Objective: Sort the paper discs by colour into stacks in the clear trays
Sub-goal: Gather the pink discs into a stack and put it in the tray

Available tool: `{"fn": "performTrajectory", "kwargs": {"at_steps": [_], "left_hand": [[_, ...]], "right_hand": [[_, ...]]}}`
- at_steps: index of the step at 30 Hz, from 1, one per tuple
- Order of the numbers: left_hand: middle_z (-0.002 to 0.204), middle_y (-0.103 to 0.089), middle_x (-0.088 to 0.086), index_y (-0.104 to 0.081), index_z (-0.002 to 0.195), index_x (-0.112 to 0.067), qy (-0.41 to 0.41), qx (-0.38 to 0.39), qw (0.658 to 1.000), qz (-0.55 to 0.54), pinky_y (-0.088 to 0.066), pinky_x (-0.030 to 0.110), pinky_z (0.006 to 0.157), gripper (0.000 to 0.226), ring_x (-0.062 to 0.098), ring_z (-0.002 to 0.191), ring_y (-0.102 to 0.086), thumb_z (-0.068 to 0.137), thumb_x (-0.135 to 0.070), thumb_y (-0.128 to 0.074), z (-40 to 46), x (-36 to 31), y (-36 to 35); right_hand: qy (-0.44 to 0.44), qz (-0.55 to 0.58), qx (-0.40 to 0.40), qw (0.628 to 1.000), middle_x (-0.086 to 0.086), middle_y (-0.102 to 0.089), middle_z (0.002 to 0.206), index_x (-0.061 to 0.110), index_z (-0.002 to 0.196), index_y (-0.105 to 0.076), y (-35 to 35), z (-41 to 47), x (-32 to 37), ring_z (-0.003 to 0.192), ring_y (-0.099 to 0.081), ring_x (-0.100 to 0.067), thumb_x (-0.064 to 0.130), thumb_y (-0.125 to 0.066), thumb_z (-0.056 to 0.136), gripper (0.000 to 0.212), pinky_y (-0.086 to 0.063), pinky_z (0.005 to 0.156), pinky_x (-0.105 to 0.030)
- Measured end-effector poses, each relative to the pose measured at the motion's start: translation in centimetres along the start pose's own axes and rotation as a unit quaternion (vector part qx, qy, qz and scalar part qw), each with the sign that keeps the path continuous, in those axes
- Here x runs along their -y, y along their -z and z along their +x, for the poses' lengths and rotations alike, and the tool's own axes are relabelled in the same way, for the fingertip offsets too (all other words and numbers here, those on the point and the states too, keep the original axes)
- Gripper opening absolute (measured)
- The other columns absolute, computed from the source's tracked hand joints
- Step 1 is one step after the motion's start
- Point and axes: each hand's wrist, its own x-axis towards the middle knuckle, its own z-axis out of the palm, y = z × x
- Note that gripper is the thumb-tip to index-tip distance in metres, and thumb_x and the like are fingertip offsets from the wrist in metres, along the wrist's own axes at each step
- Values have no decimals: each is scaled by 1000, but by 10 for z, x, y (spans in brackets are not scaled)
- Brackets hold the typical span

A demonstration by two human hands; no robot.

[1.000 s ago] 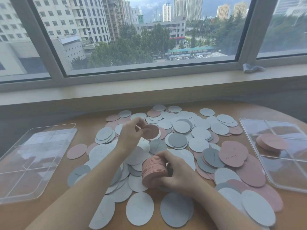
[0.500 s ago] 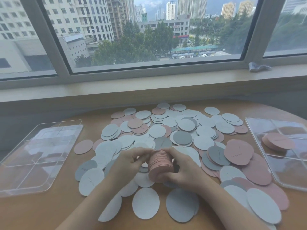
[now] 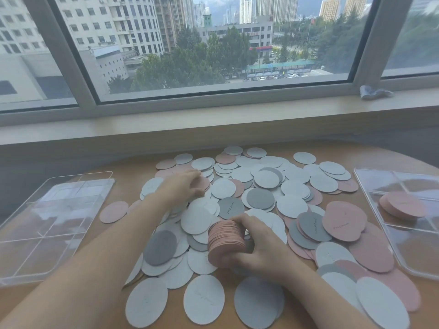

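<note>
The right hand (image 3: 259,248) is gripping a pink stack (image 3: 225,241) by its edges above the heap, while the left hand (image 3: 183,186) is pinching a thin, light, probably slippery pink disc (image 3: 204,182) farther back.

Upper-floor office-like room: wooden table (image 3: 71,302) beside wide window (image 3: 213,43) over city towers.

Disc pile (image 3: 251,186) on table (image 3: 133,162), between two trays (image 3: 47,224).

Soft daylight reaches you through the window (image 3: 213,43); faint shadows, glare on the left tray (image 3: 47,210), blurred, bowed edges.
</note>
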Motion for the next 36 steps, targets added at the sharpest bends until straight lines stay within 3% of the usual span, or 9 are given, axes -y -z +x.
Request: {"fn": "performTrajectory", "kwargs": {"at_steps": [3,7,12,15,19,23,29,33,36], "left_hand": [[143,-54,-4,-52,141,-22,-13,10,998,55,-38,30,96,60,18,130,-48,89,-46,-69,3,-5,8],[115,-67,0,-64,119,-19,-66,6,984,166,-30,28,64,35,22,105,-60,97,-45,-57,2,-15,11],[64,-67,11,-74,77,-5,-184,-207,957,84,-49,35,50,50,31,56,-63,92,-34,-37,-3,1,-9],[83,-74,9,-75,98,-9,-107,-267,958,12,-52,36,66,26,30,73,-68,99,-21,-52,-18,1,-2],[102,-74,-1,-72,114,-9,-110,-338,927,-121,-46,14,78,24,20,90,-68,97,-2,-57,-65,-15,5],[105,-70,-19,-69,117,-22,-143,-281,918,-241,-48,7,80,31,-3,99,-65,96,0,-60,-118,-36,-9],[112,-71,-13,-57,140,-27,-180,-239,916,-267,-49,11,84,50,3,104,-65,98,0,-55,-145,-45,-44],[126,-67,-13,-62,135,-21,-208,-215,921,-251,-51,27,96,41,4,118,-62,100,-4,-50,-148,-43,-53],[134,-63,-14,-58,140,-22,-215,-168,922,-273,-45,26,104,39,6,126,-57,103,-17,-46,-149,-41,-52]], "right_hand": [[1,-2,5,1000,11,-57,105,44,116,-51,0,1,0,102,-50,-4,43,-80,70,53,-41,82,-21],[4,-4,4,1000,14,-57,105,45,117,-51,0,3,-2,103,-51,-2,40,-80,72,54,-39,81,-16],[1,-2,4,1000,15,-57,105,43,118,-52,0,2,-2,101,-52,0,37,-82,72,55,-37,77,-12],[-2,5,4,1000,14,-58,106,42,120,-53,1,2,-3,95,-54,2,33,-82,73,57,-37,74,-9],[-4,3,7,1000,14,-58,110,42,127,-51,2,1,-6,94,-54,3,30,-81,74,62,-37,75,-9],[-13,0,10,1000,22,-52,117,47,142,-37,2,2,-5,95,-49,11,44,-77,70,82,-36,81,-14],[26,7,1,1000,23,-42,128,52,146,-27,-2,3,-8,114,-46,-1,37,-76,71,91,-36,83,-12],[24,7,4,1000,26,-48,129,55,150,-17,-2,-1,-7,97,-50,14,35,-74,74,97,-36,81,-11],[57,-58,14,997,15,-50,134,51,152,-17,-5,0,-2,114,-45,2,44,-68,79,89,-35,97,-18]]}}
